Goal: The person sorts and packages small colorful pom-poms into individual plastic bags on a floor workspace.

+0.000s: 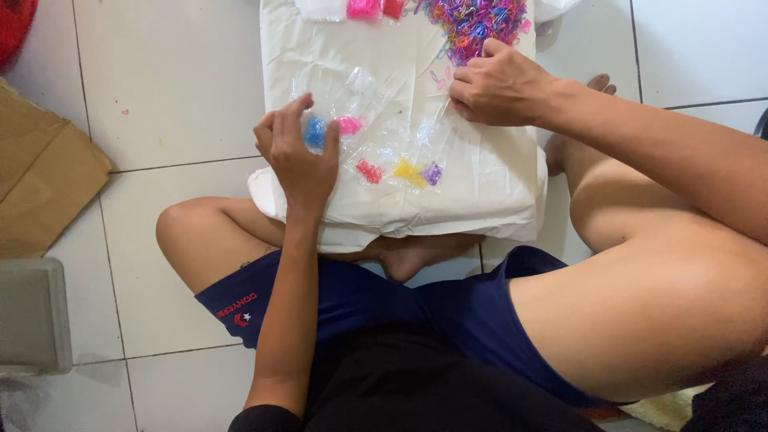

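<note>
Pinching a small clear bag of blue bits (315, 133), the left hand (298, 156) hovers over a white cushion (480, 188). Just right of it lie pink (349, 124), red (369, 171), yellow (408, 171) and purple (432, 173) bags. The right hand (500, 86), fingers curled narrow, presses beside a pile of coloured bands (478, 22) just beyond it.

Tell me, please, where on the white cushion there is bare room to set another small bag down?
The white cushion is bare along its right edge, below the right hand, and in a strip at its upper left above the left hand. The middle is crowded with small clear bags of coloured bits, and the top right holds the pile of mixed bands.
</note>
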